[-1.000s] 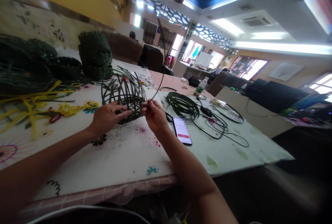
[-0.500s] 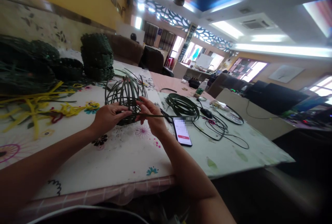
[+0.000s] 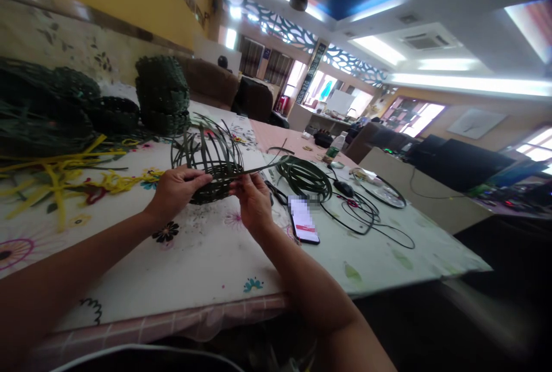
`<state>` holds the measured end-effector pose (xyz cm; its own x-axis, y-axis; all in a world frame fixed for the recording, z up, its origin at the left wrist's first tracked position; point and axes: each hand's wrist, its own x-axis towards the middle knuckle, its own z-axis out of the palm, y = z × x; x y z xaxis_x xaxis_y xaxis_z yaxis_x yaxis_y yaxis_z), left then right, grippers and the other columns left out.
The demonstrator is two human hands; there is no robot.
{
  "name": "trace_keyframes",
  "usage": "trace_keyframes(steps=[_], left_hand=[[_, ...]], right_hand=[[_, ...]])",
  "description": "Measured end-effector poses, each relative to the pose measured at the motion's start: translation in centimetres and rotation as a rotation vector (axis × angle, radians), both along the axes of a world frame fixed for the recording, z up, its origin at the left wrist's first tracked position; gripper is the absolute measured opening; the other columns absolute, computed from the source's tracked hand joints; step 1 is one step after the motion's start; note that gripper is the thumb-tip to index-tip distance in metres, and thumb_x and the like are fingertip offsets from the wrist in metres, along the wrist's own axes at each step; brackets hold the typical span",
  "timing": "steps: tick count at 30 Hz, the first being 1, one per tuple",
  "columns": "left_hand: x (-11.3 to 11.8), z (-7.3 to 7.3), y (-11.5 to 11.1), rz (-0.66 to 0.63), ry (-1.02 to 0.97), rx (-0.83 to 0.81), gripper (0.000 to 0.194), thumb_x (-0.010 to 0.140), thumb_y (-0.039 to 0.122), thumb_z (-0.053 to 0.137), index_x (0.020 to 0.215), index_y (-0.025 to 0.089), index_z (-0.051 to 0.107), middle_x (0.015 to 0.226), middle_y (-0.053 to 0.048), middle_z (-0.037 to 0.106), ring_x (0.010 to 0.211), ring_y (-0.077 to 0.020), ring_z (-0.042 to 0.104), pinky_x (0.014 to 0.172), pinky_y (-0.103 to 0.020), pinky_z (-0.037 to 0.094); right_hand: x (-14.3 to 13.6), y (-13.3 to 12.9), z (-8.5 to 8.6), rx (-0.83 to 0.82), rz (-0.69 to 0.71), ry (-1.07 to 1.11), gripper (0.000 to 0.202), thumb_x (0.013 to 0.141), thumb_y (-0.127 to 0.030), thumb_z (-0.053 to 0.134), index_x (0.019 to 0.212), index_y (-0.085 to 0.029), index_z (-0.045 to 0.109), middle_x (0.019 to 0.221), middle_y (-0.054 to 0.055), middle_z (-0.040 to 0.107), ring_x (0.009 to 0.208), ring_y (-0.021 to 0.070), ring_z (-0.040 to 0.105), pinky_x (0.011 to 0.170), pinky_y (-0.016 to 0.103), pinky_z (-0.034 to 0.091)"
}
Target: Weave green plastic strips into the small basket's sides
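A partly woven basket [image 3: 218, 191] of dark green flat strips stands on the flowered tablecloth, its upright strips bending loosely up and over. My left hand [image 3: 176, 188] is closed at its left side, thumb and fingers pinching the weave near the rim. On the right side, my right hand [image 3: 253, 196] pinches a green weaving strip [image 3: 269, 168] between thumb and fingertips. The strip's free end points up and right, past the coil. My fingers hide part of the basket's near wall.
A coil of green strip [image 3: 304, 179] lies to the right, with scissors [image 3: 278, 194] and a lit phone [image 3: 304, 219] nearby. Farther off are a computer mouse [image 3: 344, 188], a cable and a bottle [image 3: 335, 148]. Finished green baskets [image 3: 161, 96] and yellow strips [image 3: 52, 185] lie left.
The right hand has turned and closed to a pinch, slightly lower. The strip, level before, now slants up to the right. My left hand has shifted slightly left.
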<state>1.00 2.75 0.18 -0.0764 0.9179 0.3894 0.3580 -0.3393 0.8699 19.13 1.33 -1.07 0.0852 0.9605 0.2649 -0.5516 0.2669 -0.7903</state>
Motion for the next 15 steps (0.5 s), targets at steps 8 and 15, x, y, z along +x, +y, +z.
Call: trace_keyframes(steps=[8,15], left_hand=[[0.5,0.4,-0.6,0.069,0.019,-0.036,0.031,0.071,0.053,0.073,0.077,0.024,0.081,0.083,-0.004,0.076,0.079,-0.024,0.067,0.078,-0.036,0.05],[0.8,0.1,-1.2,0.076,0.225,-0.017,0.032,0.08,0.054,0.069,0.083,0.027,0.084,0.082,-0.003,0.075,0.079,-0.0236,0.068,0.068,-0.034,0.044]], right_hand=[[-0.4,-1.5,-0.1,0.343,-0.231,-0.327,0.018,0.09,-0.037,0.075,0.085,-0.021,0.07,0.089,0.0,0.069,0.065,0.0107,0.066,0.06,0.026,0.058],[1.0,-1.9,0.4,0.674,-0.362,-0.793,0.02,0.103,-0.032,0.059,0.102,-0.023,0.077,0.112,0.008,0.078,0.102,0.0196,0.075,0.086,0.034,0.063]])
